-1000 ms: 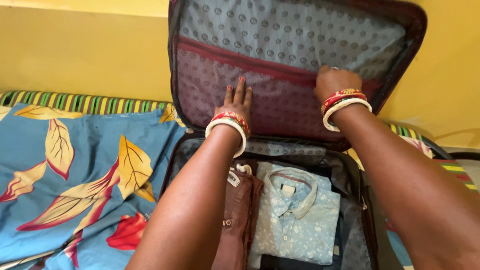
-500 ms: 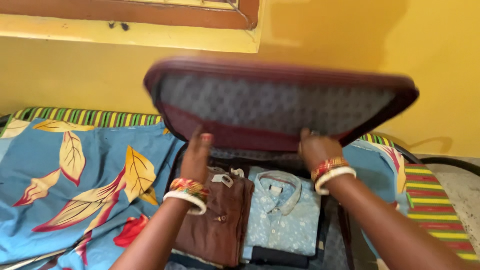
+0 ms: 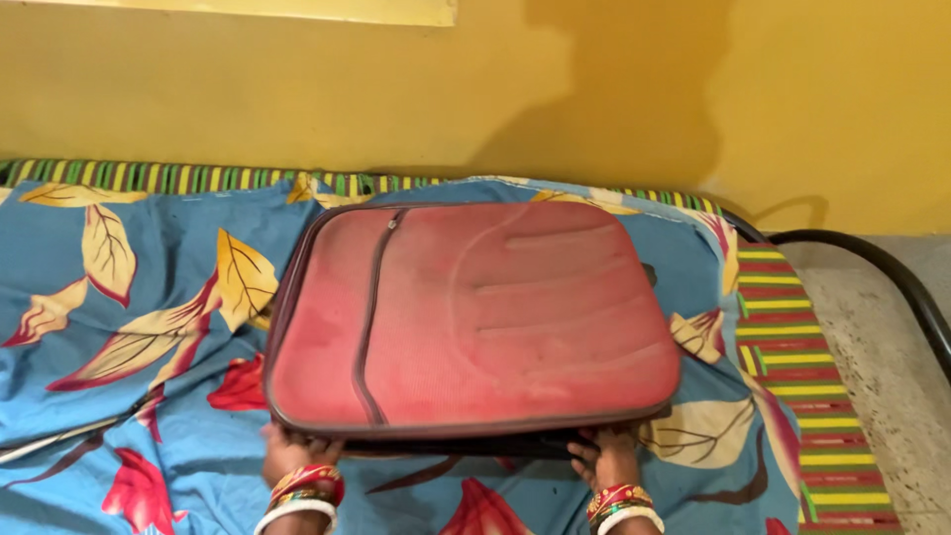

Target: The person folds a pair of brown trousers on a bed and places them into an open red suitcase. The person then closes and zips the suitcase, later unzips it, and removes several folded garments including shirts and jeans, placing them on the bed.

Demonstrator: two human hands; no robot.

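A red soft suitcase (image 3: pixel 475 317) lies flat on the bed with its lid down, a zip line running along the left part of the lid. My left hand (image 3: pixel 287 454) is at the near left corner of the lid, fingers tucked under its edge. My right hand (image 3: pixel 606 458) is at the near right corner, fingers also at the lid's edge. Both wrists carry red and white bangles. The clothes inside are hidden by the lid.
The bed is covered by a blue sheet with yellow and red leaves (image 3: pixel 119 307). A striped mattress edge (image 3: pixel 802 386) shows on the right, beside a black bed rail (image 3: pixel 892 277) and a speckled floor. A yellow wall (image 3: pixel 495 89) stands behind.
The suitcase lid came down from upright to flat, hiding the brown and light blue shirts. Both hands moved from the lid's inner lining to its near edge.
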